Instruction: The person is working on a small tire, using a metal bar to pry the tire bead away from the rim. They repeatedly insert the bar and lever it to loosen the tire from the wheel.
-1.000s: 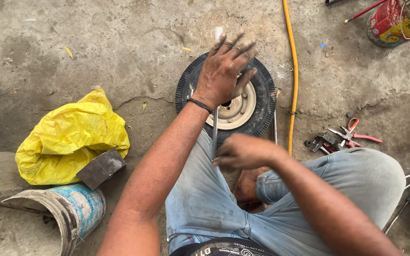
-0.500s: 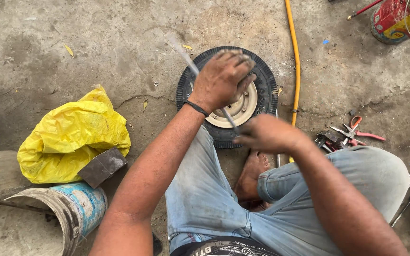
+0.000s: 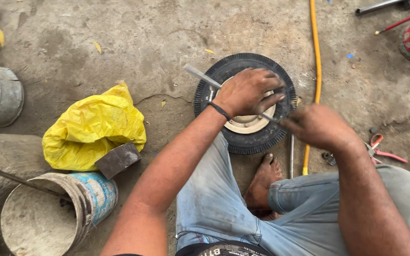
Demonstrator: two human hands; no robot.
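1. A small wheel lies flat on the rough, stained concrete floor just in front of your bare foot. Its black rubber tyre is ribbed around the edge, and the cream metal hub sits in the middle.
2. Your left hand rests on top of the wheel, covering part of the hub. Its fingers are curled together around a thin grey metal bar, whose flat end juts out up and to the left past the tyre.
3. Your right hand sits at the right edge of the tyre, fingers drawn in toward the near end of the bar; it is blurred, and you cannot tell whether it grips anything.
4. A smooth yellow hose runs down the floor just right of the wheel.
5. Red-handled pliers lie on the floor near your right wrist.
6. To the left, well apart from the wheel, sits a crumpled yellow plastic bag with a dark block leaning on it, and a dusty, cement-crusted bucket below.
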